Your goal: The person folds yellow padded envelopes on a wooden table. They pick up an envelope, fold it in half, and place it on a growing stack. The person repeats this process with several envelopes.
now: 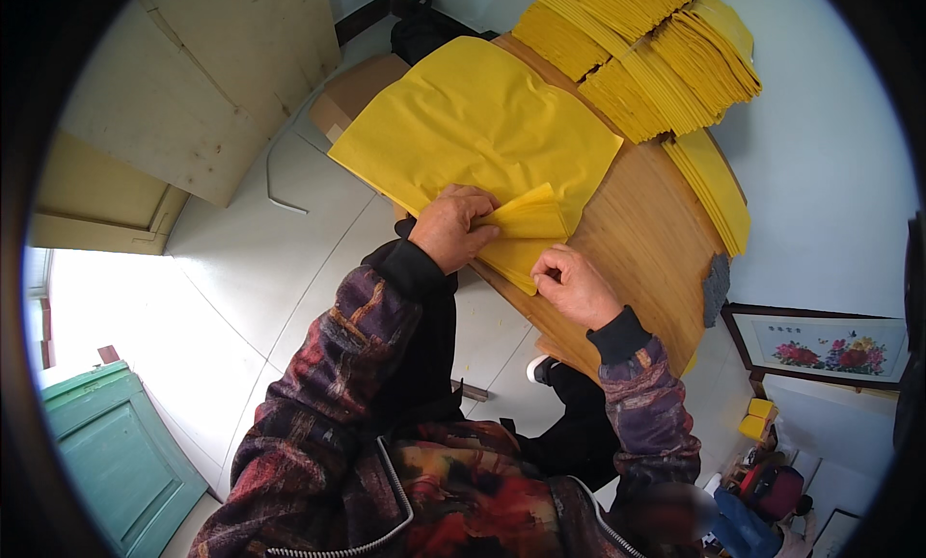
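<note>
A broad yellow sheet, thin and creased like paper or soft cloth, lies over the far left part of the wooden table. Its near edge is gathered into folds, and my left hand is closed on them, thumb on top. A lower corner hangs at the table's near edge. Just right of that corner is my right hand, its fingers curled and thumb and forefinger together. Whether anything is pinched between them cannot be made out.
The wooden table has a rounded right end. Thick stacks of folded yellow sheets sit at its far right, with a narrower yellow pile beside them. A cardboard box stands beyond the table's left side. A framed flower picture leans at right.
</note>
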Action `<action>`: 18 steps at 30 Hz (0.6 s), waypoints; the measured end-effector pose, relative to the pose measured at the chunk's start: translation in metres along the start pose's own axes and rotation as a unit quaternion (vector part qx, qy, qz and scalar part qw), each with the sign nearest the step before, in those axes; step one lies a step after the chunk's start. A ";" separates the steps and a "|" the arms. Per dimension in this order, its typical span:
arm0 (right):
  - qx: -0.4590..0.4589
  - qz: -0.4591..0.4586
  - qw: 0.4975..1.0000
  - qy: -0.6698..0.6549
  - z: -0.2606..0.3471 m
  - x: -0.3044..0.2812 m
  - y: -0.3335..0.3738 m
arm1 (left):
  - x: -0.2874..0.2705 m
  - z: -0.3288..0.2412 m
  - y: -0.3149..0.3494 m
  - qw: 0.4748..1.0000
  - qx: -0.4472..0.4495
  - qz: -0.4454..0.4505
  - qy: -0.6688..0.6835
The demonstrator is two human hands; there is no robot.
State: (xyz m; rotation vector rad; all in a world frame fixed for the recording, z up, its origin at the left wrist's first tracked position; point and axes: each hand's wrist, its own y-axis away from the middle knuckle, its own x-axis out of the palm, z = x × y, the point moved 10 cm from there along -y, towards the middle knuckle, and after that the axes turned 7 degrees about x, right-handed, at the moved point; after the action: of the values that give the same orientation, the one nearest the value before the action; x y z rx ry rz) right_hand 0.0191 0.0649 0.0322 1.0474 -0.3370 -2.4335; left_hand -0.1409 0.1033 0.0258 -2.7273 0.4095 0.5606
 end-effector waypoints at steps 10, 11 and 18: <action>0.028 -0.030 0.999 -0.014 -0.003 -0.003 -0.003 | 0.001 0.003 0.000 1.000 0.003 -0.003 0.000; 0.018 -0.032 0.999 -0.010 -0.001 -0.003 -0.003 | 0.002 0.003 0.001 1.000 0.002 -0.002 0.001; 0.024 -0.038 0.999 -0.018 0.007 -0.010 -0.001 | 0.001 0.002 0.001 1.000 0.007 -0.006 -0.002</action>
State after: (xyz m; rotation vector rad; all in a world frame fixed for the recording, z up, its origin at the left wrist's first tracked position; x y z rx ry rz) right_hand 0.0190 0.0714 0.0426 1.0552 -0.3760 -2.5273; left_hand -0.1413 0.1028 0.0234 -2.7137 0.3935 0.5575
